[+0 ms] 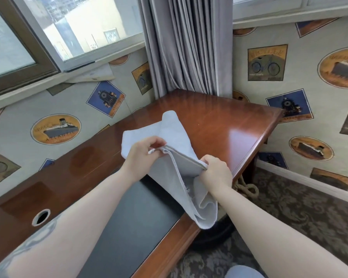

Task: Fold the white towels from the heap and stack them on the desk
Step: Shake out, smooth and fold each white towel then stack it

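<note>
Both hands clamped on white towel (175,135) edge, left hand (144,152) pinching at 10 o'clock, right hand (215,169) at 4, layers prob. lined up for folding, far part draped on tabletop (225,125), rest hanging off front edge.

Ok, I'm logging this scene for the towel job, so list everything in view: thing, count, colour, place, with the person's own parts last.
towel: one, white, partly folded, far end on the desk, near end hanging over its front edge
desk: one, reddish-brown wood, in the room corner
black inlay: one, on the desk top near the front edge
cable hole: one, round, desk top at left
curtain: one, grey, hanging in the corner behind the desk
windows: two, above the desk
rope: one, beige, knotted, by the desk's right end
carpet: patterned, grey-green, on the floor
left hand: pinches the towel's edge
right hand: grips the same edge
</note>
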Motion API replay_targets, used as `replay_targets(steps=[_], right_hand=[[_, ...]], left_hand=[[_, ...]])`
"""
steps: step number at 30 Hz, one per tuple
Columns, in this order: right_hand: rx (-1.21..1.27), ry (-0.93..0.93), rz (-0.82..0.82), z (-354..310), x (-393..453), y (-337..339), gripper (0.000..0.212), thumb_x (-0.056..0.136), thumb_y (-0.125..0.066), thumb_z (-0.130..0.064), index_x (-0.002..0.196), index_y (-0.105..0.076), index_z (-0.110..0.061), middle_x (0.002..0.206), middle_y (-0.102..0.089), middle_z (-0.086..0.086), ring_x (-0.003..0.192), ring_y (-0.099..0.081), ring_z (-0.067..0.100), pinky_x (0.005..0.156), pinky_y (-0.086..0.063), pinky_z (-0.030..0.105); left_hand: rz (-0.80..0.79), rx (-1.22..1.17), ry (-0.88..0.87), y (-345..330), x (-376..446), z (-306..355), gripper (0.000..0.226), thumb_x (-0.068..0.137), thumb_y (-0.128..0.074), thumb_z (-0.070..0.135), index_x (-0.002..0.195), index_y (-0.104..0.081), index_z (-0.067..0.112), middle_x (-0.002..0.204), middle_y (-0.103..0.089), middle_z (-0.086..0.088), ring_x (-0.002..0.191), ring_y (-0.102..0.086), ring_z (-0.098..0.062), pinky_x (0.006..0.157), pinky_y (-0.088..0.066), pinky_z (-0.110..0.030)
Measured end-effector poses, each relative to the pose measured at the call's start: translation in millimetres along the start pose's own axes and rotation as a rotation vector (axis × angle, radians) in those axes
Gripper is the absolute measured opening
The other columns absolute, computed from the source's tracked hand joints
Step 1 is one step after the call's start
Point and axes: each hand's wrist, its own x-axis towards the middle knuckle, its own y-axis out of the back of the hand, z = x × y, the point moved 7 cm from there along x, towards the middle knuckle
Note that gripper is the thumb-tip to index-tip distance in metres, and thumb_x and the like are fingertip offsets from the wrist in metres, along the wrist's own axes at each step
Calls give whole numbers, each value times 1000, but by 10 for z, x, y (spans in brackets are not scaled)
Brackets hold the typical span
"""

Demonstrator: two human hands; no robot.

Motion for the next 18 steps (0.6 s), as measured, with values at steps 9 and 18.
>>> replay_targets(steps=[9, 18], right_hand=[[82, -197, 114, 775, 86, 194, 27, 82, -51, -6, 92, -57, -30, 86, -64, -11, 76, -57, 14, 53, -39, 27], [-203, 643, 363, 479, -422, -95, 30, 74, -71, 5, 87, -60, -21, 88, -63, -7, 88, -62, 15, 85, -34, 25]], left_hand=[[57, -112, 18, -297, 236, -43, 23, 85, -72, 5, 90, -65, 27, 88, -68, 12, 86, -62, -10, 85, -49, -24], [64, -165, 2, -526, 519, -63, 33, 85, -72, 5, 88, -64, 37, 84, -68, 19, 84, -63, -6, 86, -50, -36]])
